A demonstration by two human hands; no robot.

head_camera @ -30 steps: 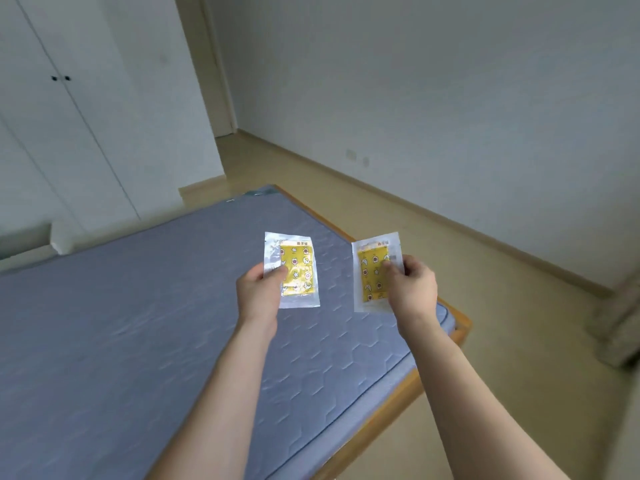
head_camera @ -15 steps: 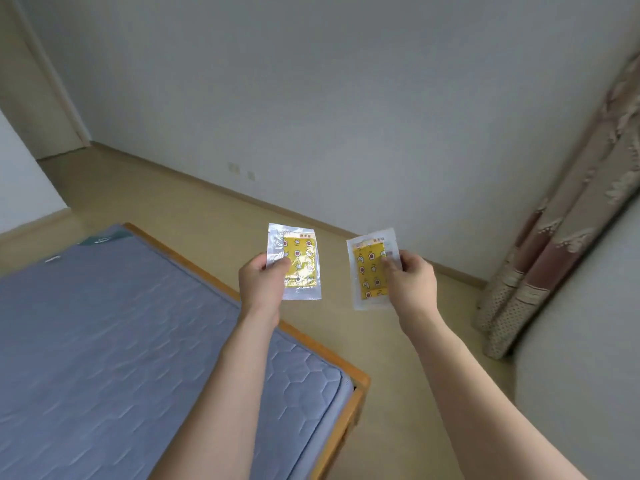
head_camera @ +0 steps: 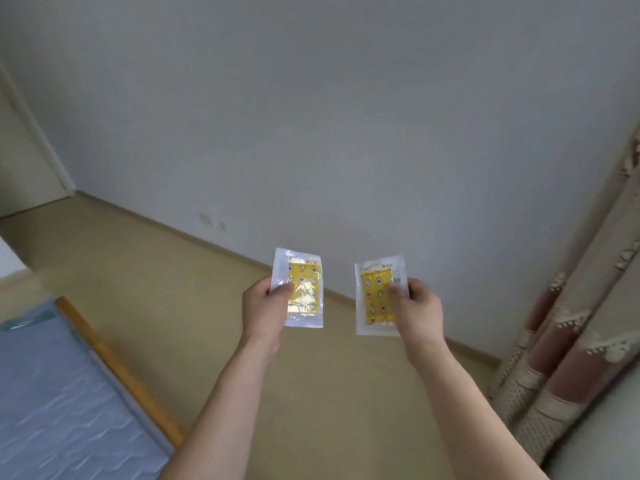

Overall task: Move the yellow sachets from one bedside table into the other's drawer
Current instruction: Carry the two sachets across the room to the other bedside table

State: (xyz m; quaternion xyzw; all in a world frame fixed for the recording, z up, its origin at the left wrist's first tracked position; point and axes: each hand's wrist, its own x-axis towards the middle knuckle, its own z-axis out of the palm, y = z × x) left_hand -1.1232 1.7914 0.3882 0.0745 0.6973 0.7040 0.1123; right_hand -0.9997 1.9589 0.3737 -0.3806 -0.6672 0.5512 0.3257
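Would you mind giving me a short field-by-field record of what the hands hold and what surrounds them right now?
left hand: pinches left sachet by its edge
right hand: pinches right sachet by its edge
sachets: upright, apart, yellow inside clear wrap
bed: lower left, wooden rim, blue-grey mattress
curtain: right edge
floor: beige, beneath the hands
bedside tables: not in view

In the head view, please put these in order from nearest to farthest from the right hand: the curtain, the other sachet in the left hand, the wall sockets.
From the right hand:
1. Sachet in the left hand, just to its left.
2. Curtain, at the right edge.
3. Wall sockets, low on the far wall, left.
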